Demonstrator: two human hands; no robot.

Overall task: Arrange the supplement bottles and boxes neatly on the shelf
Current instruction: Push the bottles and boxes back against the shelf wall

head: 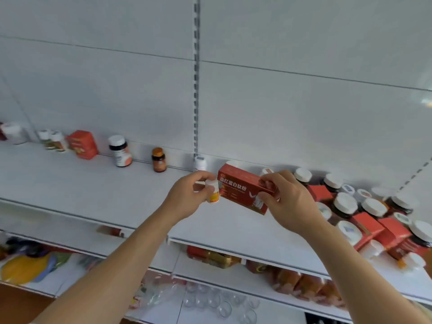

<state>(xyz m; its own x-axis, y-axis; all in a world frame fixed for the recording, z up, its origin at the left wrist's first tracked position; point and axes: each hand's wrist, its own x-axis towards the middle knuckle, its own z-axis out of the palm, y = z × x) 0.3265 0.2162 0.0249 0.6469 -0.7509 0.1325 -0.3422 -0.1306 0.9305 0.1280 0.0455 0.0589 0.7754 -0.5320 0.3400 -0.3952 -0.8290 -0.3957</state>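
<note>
Pinching a small white plastic bottle (213, 191) in my left hand (187, 198), right hand (288, 202) gripping a red cardboard box (243, 189), both above the white metal shelf (93, 183), probably for lining up.

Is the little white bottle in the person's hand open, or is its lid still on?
Its lid is on. The left hand pinches the small white bottle, and a white cap covers its top.

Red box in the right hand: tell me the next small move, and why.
Probably set the red box upright at the back of the shelf, beside the amber bottle. The spaced row there ends at that bottle, and the right hand already grips the box.
</note>
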